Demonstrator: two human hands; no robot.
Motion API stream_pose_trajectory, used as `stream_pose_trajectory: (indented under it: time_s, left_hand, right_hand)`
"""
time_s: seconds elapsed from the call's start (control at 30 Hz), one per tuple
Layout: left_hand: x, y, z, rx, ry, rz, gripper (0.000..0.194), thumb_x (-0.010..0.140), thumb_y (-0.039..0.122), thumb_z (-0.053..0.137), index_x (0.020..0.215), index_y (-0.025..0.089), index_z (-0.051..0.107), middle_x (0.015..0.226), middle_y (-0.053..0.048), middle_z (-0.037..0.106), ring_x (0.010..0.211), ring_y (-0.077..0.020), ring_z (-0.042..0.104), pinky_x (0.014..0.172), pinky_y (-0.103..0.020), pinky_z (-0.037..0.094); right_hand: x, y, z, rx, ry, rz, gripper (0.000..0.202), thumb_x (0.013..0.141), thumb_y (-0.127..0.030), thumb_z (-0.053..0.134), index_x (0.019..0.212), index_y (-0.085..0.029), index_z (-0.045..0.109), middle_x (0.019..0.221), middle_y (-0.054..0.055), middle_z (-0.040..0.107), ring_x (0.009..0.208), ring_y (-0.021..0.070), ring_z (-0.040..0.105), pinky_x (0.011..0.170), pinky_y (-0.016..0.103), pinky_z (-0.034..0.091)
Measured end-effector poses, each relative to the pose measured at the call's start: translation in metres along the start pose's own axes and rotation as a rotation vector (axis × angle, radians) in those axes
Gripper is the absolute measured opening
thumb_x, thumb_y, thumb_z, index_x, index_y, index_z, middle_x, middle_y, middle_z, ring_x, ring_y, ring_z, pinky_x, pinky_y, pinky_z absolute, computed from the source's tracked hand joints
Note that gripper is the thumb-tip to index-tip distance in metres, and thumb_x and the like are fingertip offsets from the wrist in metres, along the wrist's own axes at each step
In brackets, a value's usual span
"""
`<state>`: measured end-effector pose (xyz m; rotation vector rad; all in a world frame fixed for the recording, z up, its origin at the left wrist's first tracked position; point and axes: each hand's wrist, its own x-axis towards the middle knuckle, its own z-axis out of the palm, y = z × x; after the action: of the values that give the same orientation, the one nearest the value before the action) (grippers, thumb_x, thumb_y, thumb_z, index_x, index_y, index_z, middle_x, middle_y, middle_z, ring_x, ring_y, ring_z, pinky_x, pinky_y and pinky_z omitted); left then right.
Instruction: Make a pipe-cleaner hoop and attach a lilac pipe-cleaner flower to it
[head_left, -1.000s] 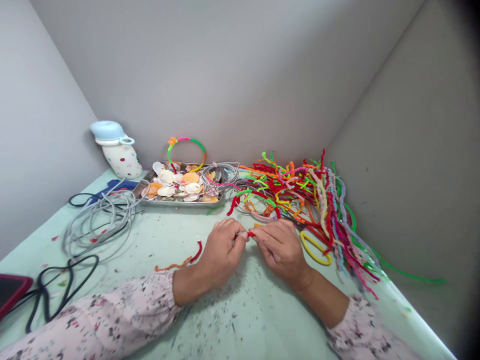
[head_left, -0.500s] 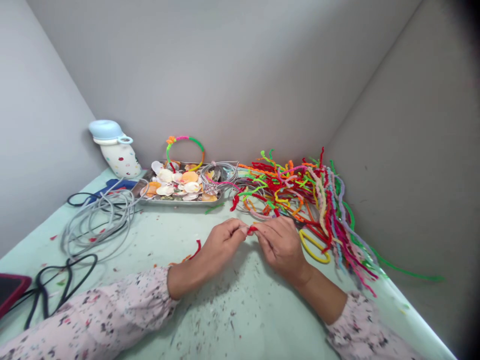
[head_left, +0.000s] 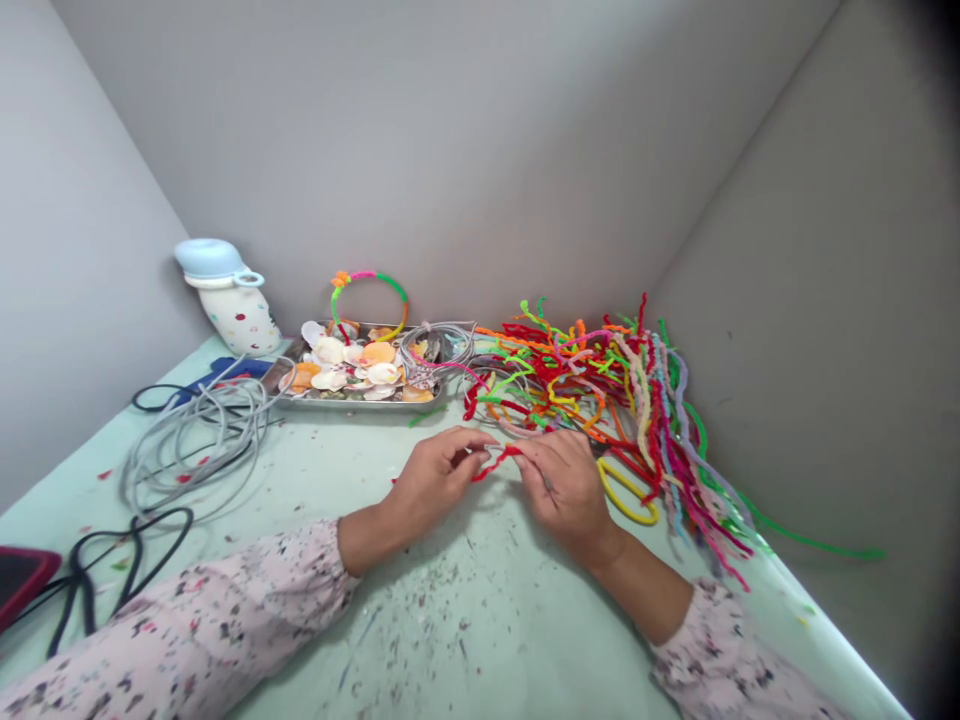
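In the head view, a short red pipe cleaner (head_left: 496,464) spans the gap between my two hands. My right hand (head_left: 564,490) is closed and pinches its right end between thumb and forefinger. My left hand (head_left: 441,474) is closed too, its fingertips at the pipe cleaner's left part. A thin grey strand (head_left: 493,447), like a piece of wire, shows between the fingertips just above the red. How far it runs inside my hands is hidden. Both hands are raised a little over the pale green table.
Behind my hands is a metal tray (head_left: 352,404) of shells, with a multicoloured ring (head_left: 405,290) standing in it. A heap of pipe cleaners (head_left: 592,370) lies right, by yellow-handled scissors (head_left: 626,497). At left are coiled grey wire (head_left: 187,440), a black cable (head_left: 139,560) and a bottle (head_left: 238,318).
My left fingers have shifted slightly up and left, away from the right hand's fingertips. More of the red pipe cleaner now shows between the hands, slanting down to the left.
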<state>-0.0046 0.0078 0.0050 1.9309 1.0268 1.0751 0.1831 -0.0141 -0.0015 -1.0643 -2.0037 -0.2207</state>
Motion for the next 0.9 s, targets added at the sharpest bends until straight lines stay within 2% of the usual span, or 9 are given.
stream_pose_trajectory:
  time_s: [0.07,0.2,0.33,0.67,0.9]
  left_hand:
    - [-0.0005,0.0003,0.0004,0.018,-0.013,0.043,0.017,0.085,0.019,0.055,0.097,0.019,0.067,0.089,-0.003,0.070,0.076,-0.0133,0.061,0.069,-0.024,0.049]
    - [-0.0015,0.0018,-0.0027,0.104,0.031,0.144,0.014,0.084,0.020,0.060,0.096,0.019,0.067,0.083,-0.003,0.067,0.072,-0.0123,0.059,0.067,-0.023,0.048]
    - [-0.0014,0.0018,-0.0054,0.160,0.036,0.208,0.010,0.083,0.020,0.062,0.091,0.019,0.068,0.082,-0.003,0.067,0.076,-0.0137,0.059,0.067,-0.024,0.048]
    - [-0.0028,0.0002,-0.0051,0.176,0.042,0.249,0.006,0.083,0.022,0.063,0.086,0.018,0.067,0.078,-0.003,0.065,0.073,-0.0129,0.058,0.066,-0.024,0.046]
    - [-0.0022,-0.0007,-0.0063,0.158,0.027,0.229,0.006,0.082,0.022,0.063,0.085,0.017,0.067,0.077,-0.003,0.065,0.070,-0.0128,0.056,0.066,-0.025,0.046]
  right_hand:
    - [0.0000,0.0000,-0.0001,0.011,-0.020,0.006,0.016,0.089,-0.019,0.049,0.094,-0.018,0.064,0.083,0.006,0.065,0.081,0.0199,0.056,0.076,0.036,0.038]
    - [-0.0005,0.0004,0.0006,0.019,-0.068,0.000,0.018,0.090,-0.021,0.047,0.095,-0.019,0.065,0.083,0.006,0.065,0.085,0.0201,0.057,0.077,0.036,0.038]
    - [-0.0009,0.0003,0.0015,0.027,-0.095,-0.017,0.019,0.090,-0.021,0.047,0.095,-0.019,0.065,0.082,0.005,0.064,0.084,0.0200,0.056,0.077,0.035,0.038]
    - [-0.0006,0.0015,0.0014,0.041,-0.109,-0.055,0.017,0.089,-0.019,0.049,0.097,-0.019,0.064,0.084,0.006,0.065,0.084,0.0202,0.056,0.079,0.037,0.039]
    - [-0.0008,0.0021,0.0017,0.047,-0.120,-0.065,0.017,0.089,-0.019,0.049,0.096,-0.019,0.065,0.083,0.006,0.065,0.082,0.0195,0.056,0.078,0.036,0.039]
